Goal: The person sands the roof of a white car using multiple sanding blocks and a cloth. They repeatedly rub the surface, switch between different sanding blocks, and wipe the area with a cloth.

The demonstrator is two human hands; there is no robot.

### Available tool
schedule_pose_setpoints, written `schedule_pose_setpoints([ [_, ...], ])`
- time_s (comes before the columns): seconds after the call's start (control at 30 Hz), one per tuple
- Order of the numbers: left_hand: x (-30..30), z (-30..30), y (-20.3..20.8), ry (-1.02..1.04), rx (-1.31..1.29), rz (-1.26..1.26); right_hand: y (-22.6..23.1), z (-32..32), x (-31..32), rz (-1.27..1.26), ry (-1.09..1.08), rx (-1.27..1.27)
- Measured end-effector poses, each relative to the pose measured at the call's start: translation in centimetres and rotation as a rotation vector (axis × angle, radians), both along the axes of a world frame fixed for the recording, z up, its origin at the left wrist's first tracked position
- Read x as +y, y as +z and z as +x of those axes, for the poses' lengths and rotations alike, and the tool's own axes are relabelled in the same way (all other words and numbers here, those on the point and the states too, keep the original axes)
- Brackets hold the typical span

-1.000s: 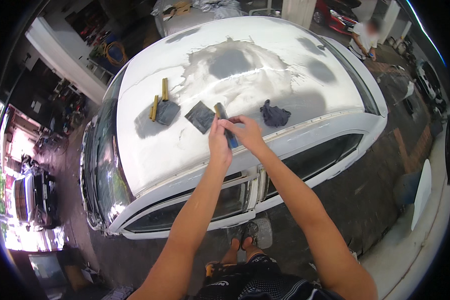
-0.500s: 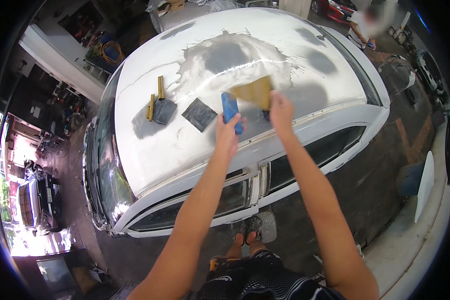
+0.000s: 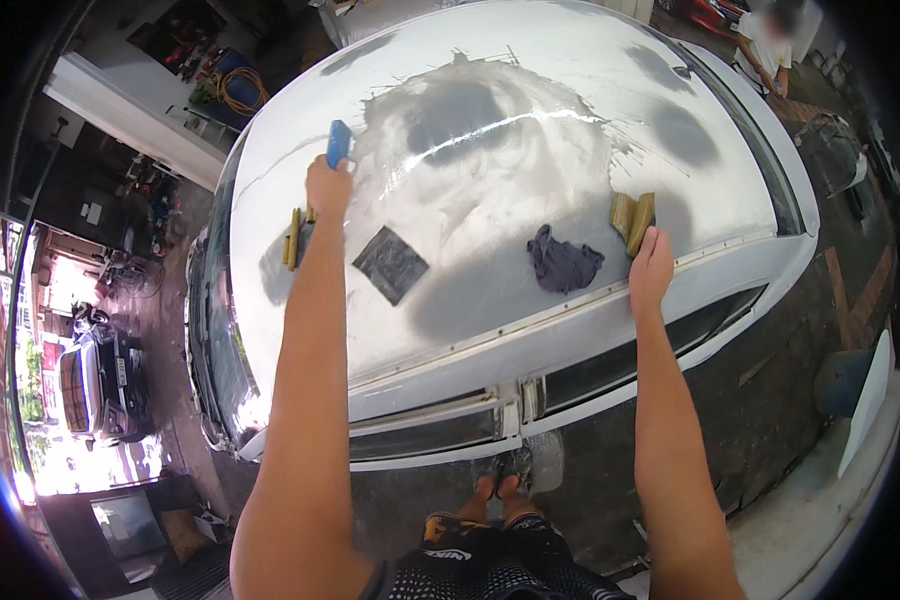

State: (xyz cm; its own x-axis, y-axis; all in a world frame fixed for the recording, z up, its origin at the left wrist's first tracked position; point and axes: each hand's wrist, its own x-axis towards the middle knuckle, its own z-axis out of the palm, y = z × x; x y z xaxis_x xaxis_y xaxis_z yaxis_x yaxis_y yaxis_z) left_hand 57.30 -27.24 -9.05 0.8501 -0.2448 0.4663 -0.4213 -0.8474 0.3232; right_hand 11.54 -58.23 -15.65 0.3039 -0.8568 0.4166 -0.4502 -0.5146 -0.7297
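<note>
Blue rectangular block [image 3: 339, 144], curled yellow sheet [image 3: 641, 221], crumpled cloth [image 3: 564, 262]

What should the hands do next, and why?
Maybe the left hand should put the blue block down on the white car roof. The right hand holds a curled yellow-brown sheet far from the block, so a free left hand could probably help straighten it.

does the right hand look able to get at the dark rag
Probably yes: nothing visible lies between the right hand and the rag to its left on the roof, though the hand holds a yellow sheet.
</note>
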Motion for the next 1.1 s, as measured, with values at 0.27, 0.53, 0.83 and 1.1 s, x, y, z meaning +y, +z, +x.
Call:
schedule_pose_setpoints([
  [0.27, -7.4, 5.1, -2.5, 0.280, 0.003, 0.281, -0.2, -1.4, -0.6, 0.032, 0.043, 0.037],
  [0.53, -20.4, -6.6, -5.3, -0.175, -0.199, 0.124, 0.5, -0.7, -0.2, 0.007, 0.062, 0.040],
  [0.83, -21.8, -16.4, -3.9, -0.537, -0.140, 0.211, 0.2, -0.4, -0.7, -0.002, 0.035, 0.029],
  [1.1, -6.5, 7.5, -1.1, 0.164, -0.118, 0.303, 0.4, -0.4, 0.2, 0.063, 0.062, 0.017],
])
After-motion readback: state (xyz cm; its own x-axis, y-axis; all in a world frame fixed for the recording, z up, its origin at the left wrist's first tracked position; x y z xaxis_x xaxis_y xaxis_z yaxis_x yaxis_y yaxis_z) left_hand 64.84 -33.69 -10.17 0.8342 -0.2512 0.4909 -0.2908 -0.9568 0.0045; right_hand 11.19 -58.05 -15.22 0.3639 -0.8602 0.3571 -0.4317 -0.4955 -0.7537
